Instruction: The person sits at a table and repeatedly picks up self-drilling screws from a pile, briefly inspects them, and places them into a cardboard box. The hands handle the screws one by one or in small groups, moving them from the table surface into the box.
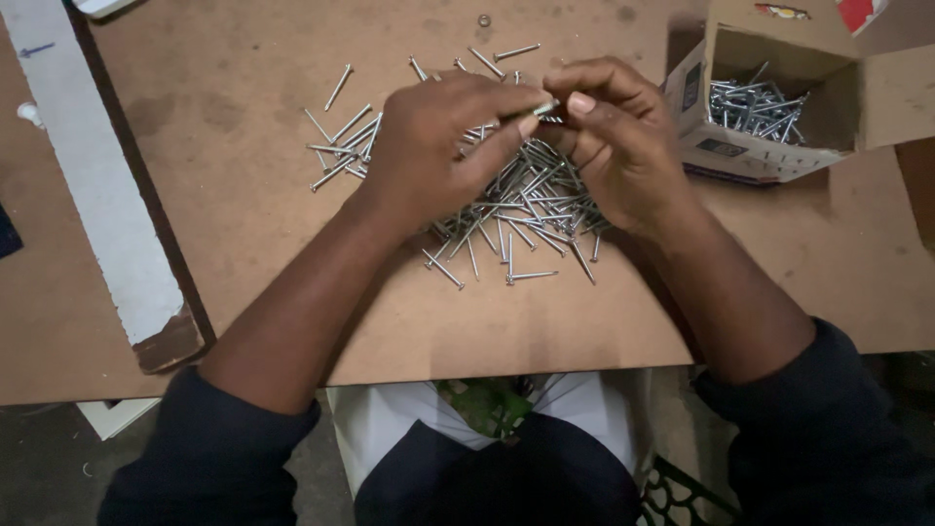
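Above, two bare hands hold one screw together over a pile of screws on a fibreboard table.

Left hand (438,146) and right hand (612,136) meet fingertip to fingertip, each pinching an end of a single silvery screw (545,107) held roughly level above the loose pile of screws (516,209). Stray screws lie scattered left of the pile. An open cardboard box (755,146), lying on its side with more screws (755,107) inside, sits just right of the right hand. A white strip (93,185) lies well apart at the table's (243,88) left edge.
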Demonstrator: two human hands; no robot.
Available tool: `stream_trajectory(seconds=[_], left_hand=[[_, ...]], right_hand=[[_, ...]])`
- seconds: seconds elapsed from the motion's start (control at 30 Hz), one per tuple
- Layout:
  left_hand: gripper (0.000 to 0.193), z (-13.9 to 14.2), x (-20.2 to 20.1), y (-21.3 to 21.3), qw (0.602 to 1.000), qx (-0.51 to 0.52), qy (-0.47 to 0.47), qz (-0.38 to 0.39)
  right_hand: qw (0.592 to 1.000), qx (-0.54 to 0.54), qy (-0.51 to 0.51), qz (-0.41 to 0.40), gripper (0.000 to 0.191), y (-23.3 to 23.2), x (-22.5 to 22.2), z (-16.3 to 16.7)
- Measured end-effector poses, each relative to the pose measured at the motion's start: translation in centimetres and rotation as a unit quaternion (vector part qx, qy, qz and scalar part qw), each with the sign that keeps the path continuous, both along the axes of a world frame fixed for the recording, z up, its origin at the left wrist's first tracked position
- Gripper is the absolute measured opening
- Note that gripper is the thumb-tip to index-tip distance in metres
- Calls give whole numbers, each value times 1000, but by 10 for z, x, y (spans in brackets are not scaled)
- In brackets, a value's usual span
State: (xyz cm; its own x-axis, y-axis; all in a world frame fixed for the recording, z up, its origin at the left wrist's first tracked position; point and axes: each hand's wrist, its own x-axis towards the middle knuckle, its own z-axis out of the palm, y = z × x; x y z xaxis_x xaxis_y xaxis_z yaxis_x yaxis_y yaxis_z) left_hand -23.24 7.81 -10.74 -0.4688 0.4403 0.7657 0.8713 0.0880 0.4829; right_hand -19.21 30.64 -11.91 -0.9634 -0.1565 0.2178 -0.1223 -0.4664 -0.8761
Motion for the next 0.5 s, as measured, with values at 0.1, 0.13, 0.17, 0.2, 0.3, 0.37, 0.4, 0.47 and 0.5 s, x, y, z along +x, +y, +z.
stream_trajectory(seconds=[0.1,0.13,0.17,0.2,0.3,0.37,0.4,0.47,0.5], left_hand=[[23,-4,-4,1,990,45,-129,-26],[22,-5,-6,2,981,59,-181,-42],[20,-6,-8,2,971,63,-223,-60],[18,-7,-9,3,959,67,-265,-78],[16,-9,-11,4,934,90,-321,-127],[16,-9,-11,4,933,97,-318,-140],[15,-8,-11,4,937,94,-307,-138],[17,-7,-9,4,930,96,-333,-125],[19,-6,-9,3,917,103,-370,-112]], right_hand=[[996,50,69,3,27,-5,3,-1],[993,78,93,-1,26,-7,3,-2],[987,107,116,-7,25,-9,3,-4],[981,136,139,-14,25,-10,3,-6],[971,192,128,-54,20,-8,4,-9],[972,187,135,-49,17,-7,4,-9],[972,184,138,-47,16,-6,5,-8],[970,194,138,-53,17,-6,5,-6],[969,199,138,-56,18,-6,5,-4]])
